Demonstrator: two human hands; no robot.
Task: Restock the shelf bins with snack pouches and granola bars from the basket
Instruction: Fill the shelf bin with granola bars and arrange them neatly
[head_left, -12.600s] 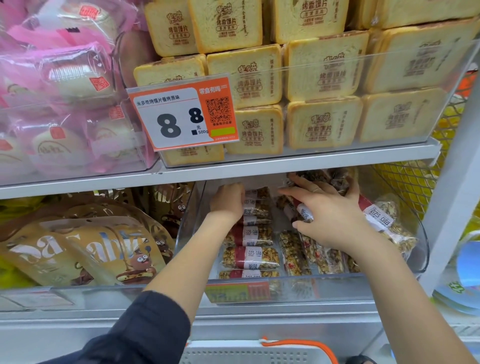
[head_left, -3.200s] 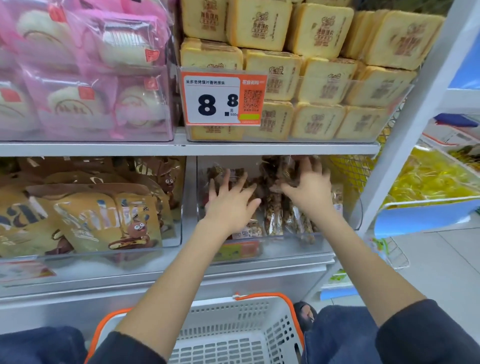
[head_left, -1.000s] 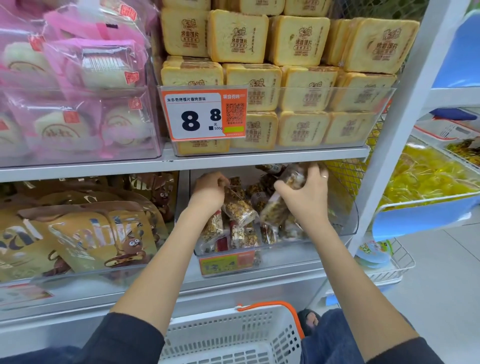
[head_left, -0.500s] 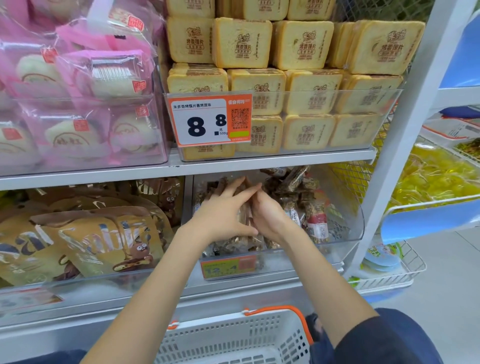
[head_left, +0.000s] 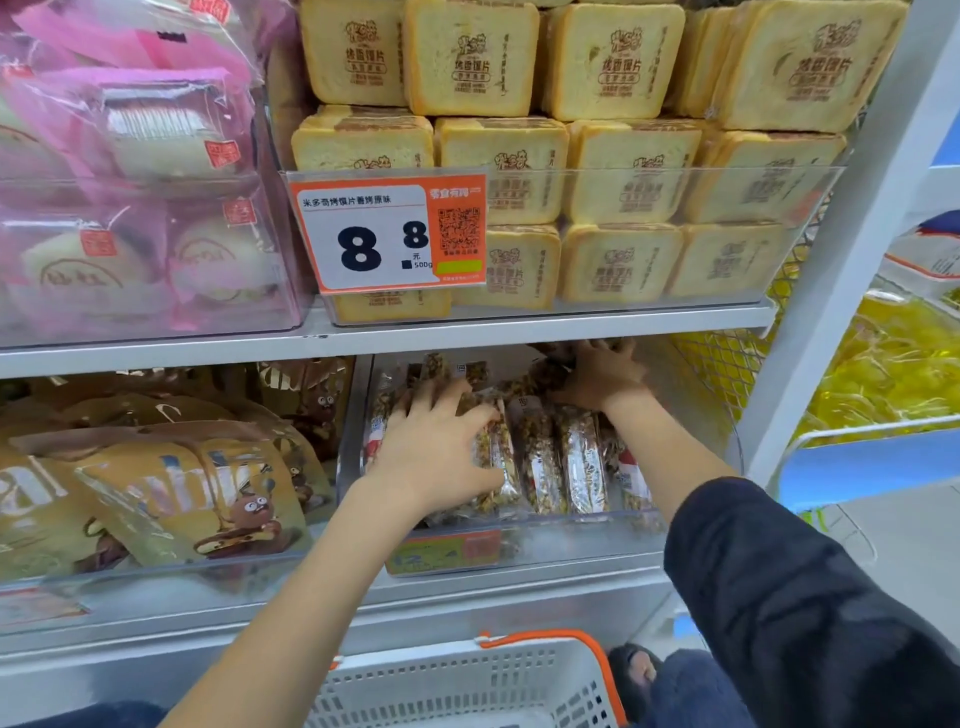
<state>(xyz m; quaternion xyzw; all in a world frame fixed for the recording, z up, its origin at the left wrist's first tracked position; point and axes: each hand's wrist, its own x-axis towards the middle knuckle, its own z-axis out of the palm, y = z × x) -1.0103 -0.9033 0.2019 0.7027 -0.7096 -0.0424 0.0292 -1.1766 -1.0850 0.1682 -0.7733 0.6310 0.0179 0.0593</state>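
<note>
Granola bars (head_left: 576, 457) in clear wrappers lie side by side in a clear shelf bin (head_left: 571, 540) on the lower shelf. My left hand (head_left: 436, 447) lies palm down on the bars at the bin's front left, fingers spread. Farther back on the right, my right hand (head_left: 597, 376) rests on the bars, its fingers stretched toward the rear and their tips partly hidden under the shelf above. Brown and gold snack pouches (head_left: 182, 493) fill the neighbouring bin to the left. The white basket (head_left: 467, 680) with an orange rim stands below; its inside is mostly out of view.
The upper shelf holds toast-shaped packs (head_left: 613, 176) behind an orange price tag (head_left: 389, 234), with pink wrapped buns (head_left: 130, 208) to their left. A white upright post (head_left: 852, 234) bounds the shelf on the right. Beyond it are yellow goods in a blue tray (head_left: 883, 374).
Half a second ago both hands met at the bin's middle. They have since parted: the left onto the front-left bars, the right toward the back right. The bars lie in a neater row.
</note>
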